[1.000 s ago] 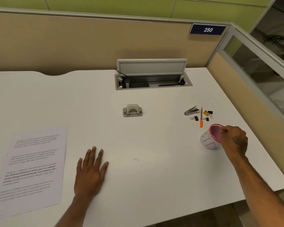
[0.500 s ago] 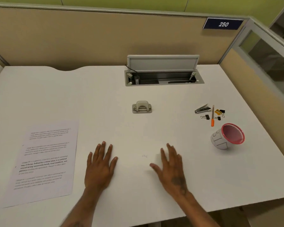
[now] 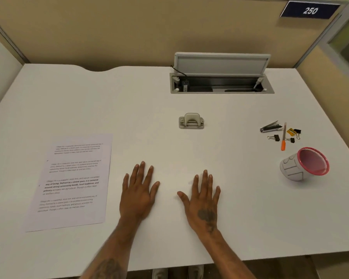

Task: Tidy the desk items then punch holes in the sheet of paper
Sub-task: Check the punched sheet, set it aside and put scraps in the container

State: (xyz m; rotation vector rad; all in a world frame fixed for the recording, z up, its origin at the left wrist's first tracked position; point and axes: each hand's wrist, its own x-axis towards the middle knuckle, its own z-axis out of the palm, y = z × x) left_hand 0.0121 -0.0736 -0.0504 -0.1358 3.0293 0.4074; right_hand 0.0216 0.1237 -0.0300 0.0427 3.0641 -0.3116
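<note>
A printed sheet of paper (image 3: 73, 182) lies flat at the desk's left. A small grey hole punch (image 3: 191, 121) sits in the middle, beyond my hands. At the right, a white pen cup with a pink mesh rim (image 3: 303, 166) lies on its side, mouth toward the right. Just behind it are a nail clipper (image 3: 270, 126), an orange-tipped pencil (image 3: 283, 138), a yellow sharpener (image 3: 290, 131) and several black binder clips (image 3: 274, 137). My left hand (image 3: 138, 193) and my right hand (image 3: 203, 202) rest palm down on the desk, fingers spread, holding nothing.
The white desk (image 3: 129, 101) is bounded by beige partition walls at the back and right. An open cable tray with a raised lid (image 3: 222, 77) is set into the desk at the back. The front edge runs just under my forearms.
My right hand let go of the tipped cup at the right and came to rest flat beside my left hand. The view shifted left and down.
</note>
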